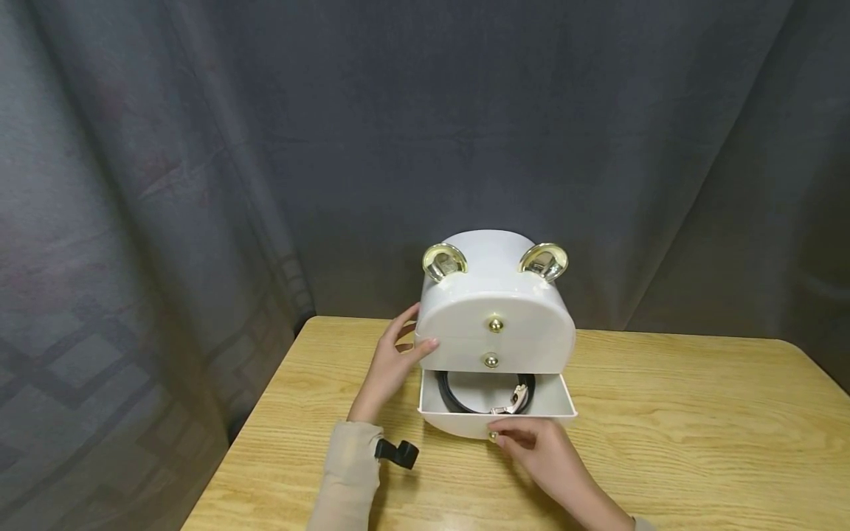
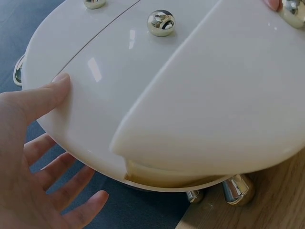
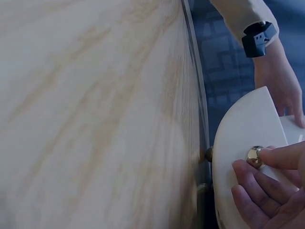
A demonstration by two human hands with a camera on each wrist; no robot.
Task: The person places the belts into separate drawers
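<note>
Bottom drawer of the white jewellery box [image 1: 494, 310] pulled open

Right hand [image 1: 541, 450] pinches the drawer's [image 1: 494, 422] gold knob [image 3: 254, 155]; left hand [image 1: 392, 365], fingers straight, steadies the box's side on the surface [image 1: 664, 442]. The glossy plastic likely feels light, stiff, slippery; drawer slides toward the person, a belt [image 1: 485, 394] coiled inside.

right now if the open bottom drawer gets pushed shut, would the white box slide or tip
The white box probably slides rather than tips: it stands on small shiny feet on a smooth wooden table. Its glossy shell looks slippery and fairly light, likely why the left hand braces its side. The bottom drawer holds only a belt, so it should move easily.
</note>
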